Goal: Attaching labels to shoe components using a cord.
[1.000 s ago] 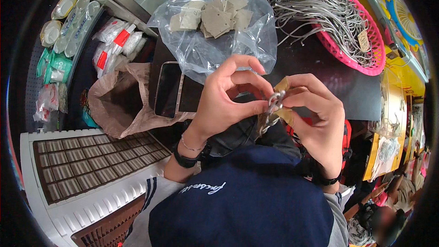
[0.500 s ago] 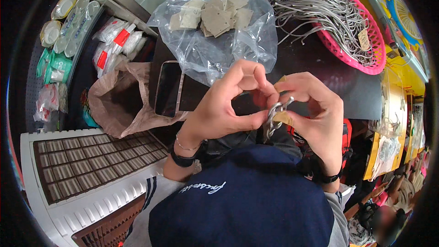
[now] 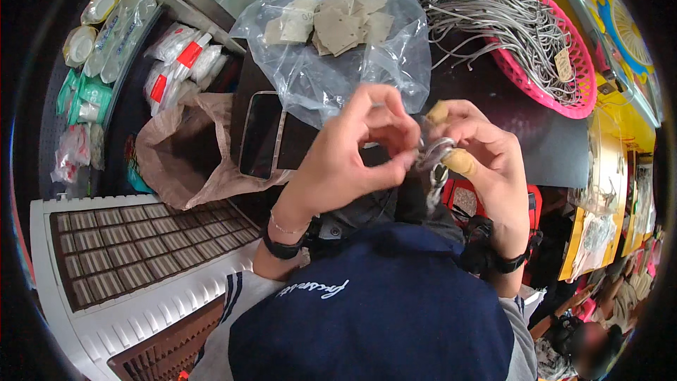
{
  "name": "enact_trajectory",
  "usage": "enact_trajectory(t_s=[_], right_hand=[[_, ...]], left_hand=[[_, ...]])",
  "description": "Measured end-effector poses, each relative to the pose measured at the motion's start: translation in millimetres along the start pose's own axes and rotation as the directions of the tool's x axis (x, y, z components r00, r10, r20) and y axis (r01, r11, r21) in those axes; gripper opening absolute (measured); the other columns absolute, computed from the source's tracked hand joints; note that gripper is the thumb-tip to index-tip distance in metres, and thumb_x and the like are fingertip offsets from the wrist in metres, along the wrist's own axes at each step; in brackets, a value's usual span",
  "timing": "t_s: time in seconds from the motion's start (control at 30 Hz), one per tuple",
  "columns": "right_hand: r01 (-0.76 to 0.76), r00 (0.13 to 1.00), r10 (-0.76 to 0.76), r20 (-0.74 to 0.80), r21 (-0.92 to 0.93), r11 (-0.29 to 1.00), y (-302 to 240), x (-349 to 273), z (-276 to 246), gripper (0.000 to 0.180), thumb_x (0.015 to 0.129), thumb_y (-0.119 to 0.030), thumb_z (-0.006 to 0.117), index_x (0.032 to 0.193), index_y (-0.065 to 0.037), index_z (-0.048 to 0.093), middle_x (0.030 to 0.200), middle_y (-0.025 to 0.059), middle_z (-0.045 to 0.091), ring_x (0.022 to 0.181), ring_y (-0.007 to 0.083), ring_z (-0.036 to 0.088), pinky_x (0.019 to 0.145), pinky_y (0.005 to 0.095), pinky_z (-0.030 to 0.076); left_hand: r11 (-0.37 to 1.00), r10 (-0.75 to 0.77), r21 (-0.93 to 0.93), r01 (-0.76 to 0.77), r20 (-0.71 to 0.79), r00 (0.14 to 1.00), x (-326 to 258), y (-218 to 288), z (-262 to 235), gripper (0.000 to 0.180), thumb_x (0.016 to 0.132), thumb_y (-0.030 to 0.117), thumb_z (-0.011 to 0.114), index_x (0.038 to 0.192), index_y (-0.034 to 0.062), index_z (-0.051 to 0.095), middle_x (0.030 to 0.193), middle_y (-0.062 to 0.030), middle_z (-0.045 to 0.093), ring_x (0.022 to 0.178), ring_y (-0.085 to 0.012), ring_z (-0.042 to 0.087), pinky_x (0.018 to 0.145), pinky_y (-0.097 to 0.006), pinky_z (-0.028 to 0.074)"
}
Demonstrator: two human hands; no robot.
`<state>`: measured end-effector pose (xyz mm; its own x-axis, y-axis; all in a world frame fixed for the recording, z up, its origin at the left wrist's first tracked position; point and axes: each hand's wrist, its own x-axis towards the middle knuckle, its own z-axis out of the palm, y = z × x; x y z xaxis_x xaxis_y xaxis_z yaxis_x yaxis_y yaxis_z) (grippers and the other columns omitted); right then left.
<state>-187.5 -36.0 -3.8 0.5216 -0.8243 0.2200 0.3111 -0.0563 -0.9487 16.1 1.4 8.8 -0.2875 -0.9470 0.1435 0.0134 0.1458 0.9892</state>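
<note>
In front of my chest both hands work a short, twisted silver-grey cord (image 3: 438, 155). Its loops bulge between my fingertips, and a knotted or braided end dangles below them, blurred by motion. My left hand (image 3: 356, 152) pinches the cord's left side between thumb and fingers. My right hand (image 3: 486, 162) grips the other side, with tan coverings on the thumb and a fingertip. Just beyond my hands, an open clear plastic bag (image 3: 303, 81) lies on the dark table (image 3: 479, 95), bearing a pile of small greyish-beige square cards (image 3: 342, 27).
A pink basket (image 3: 587, 74) at the far right overflows with silver-grey cords (image 3: 508, 25). Left of my hands are a phone (image 3: 261, 134) and an open brown bag (image 3: 211, 162). Packaged goods (image 3: 176, 63) fill the left shelf; a white slatted unit (image 3: 141, 247) stands below.
The twisted cord has turned and shifted slightly right, its end now hanging lower. My right fingers have changed their grip, and my left fingertips have moved a little.
</note>
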Motion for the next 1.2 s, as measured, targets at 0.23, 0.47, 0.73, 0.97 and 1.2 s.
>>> enact_trajectory(t_s=[0.23, 0.47, 0.73, 0.97, 1.2], right_hand=[[-0.085, 0.990, 0.049, 0.135, 0.272, 0.959, 11.2, 2.6, 6.3, 0.022, 0.080, -0.001, 0.069, 0.099, 0.000, 0.058, 0.129, 0.0138, 0.044, 0.117, 0.0219, 0.051, 0.100, 0.0355, 0.041], [-0.119, 0.993, 0.120, -0.011, -0.199, 0.973, 8.6, 5.5, 19.7, 0.040, 0.073, -0.001, 0.075, 0.104, -0.001, 0.050, 0.126, 0.0098, 0.047, 0.113, 0.0153, 0.051, 0.094, 0.0295, 0.045], [-0.172, 0.982, 0.158, -0.107, -0.136, 0.976, 12.8, 3.0, 28.7, 0.047, 0.077, 0.010, 0.061, 0.118, -0.002, 0.043, 0.126, 0.0103, 0.047, 0.115, 0.0159, 0.050, 0.096, 0.0292, 0.042], [-0.071, 0.996, 0.065, 0.060, 0.098, 0.993, 14.2, 4.7, 25.0, 0.075, 0.070, 0.022, 0.041, 0.140, -0.001, 0.024, 0.140, 0.0146, 0.034, 0.130, 0.0234, 0.039, 0.104, 0.0336, 0.036], [-0.096, 0.973, 0.038, 0.226, 0.253, 0.963, 12.4, -1.2, 30.8, 0.083, 0.068, 0.024, 0.037, 0.144, -0.002, 0.017, 0.149, 0.0164, 0.021, 0.129, 0.0312, 0.043, 0.105, 0.0384, 0.037]], left_hand=[[0.958, 0.020, -0.271, -0.096, -0.270, 0.963, 7.8, -6.0, 11.7, 0.045, 0.079, -0.010, 0.061, 0.112, 0.0058, 0.035, 0.100, -0.0113, 0.058, 0.086, -0.0125, 0.060, 0.074, -0.025, 0.052], [0.970, 0.213, -0.054, -0.239, -0.297, 0.931, 10.8, -9.0, 14.9, 0.043, 0.079, -0.014, 0.058, 0.110, 0.0049, 0.035, 0.097, -0.0108, 0.056, 0.083, -0.0138, 0.061, 0.074, -0.027, 0.053], [0.965, 0.239, -0.039, -0.260, -0.280, 0.930, 15.6, -4.9, 21.5, 0.042, 0.079, -0.011, 0.060, 0.109, 0.0050, 0.036, 0.095, -0.0101, 0.057, 0.083, -0.0128, 0.062, 0.075, -0.026, 0.052], [0.964, 0.191, -0.108, -0.241, -0.348, 0.918, 15.9, -1.5, 11.8, 0.039, 0.081, -0.009, 0.060, 0.109, 0.0041, 0.035, 0.096, -0.0104, 0.056, 0.083, -0.0117, 0.060, 0.075, -0.025, 0.051], [0.966, 0.134, -0.152, -0.209, -0.399, 0.907, 21.1, 6.2, -5.4, 0.038, 0.083, -0.006, 0.061, 0.111, 0.0029, 0.036, 0.097, -0.0098, 0.056, 0.085, -0.0114, 0.058, 0.077, -0.026, 0.051]])
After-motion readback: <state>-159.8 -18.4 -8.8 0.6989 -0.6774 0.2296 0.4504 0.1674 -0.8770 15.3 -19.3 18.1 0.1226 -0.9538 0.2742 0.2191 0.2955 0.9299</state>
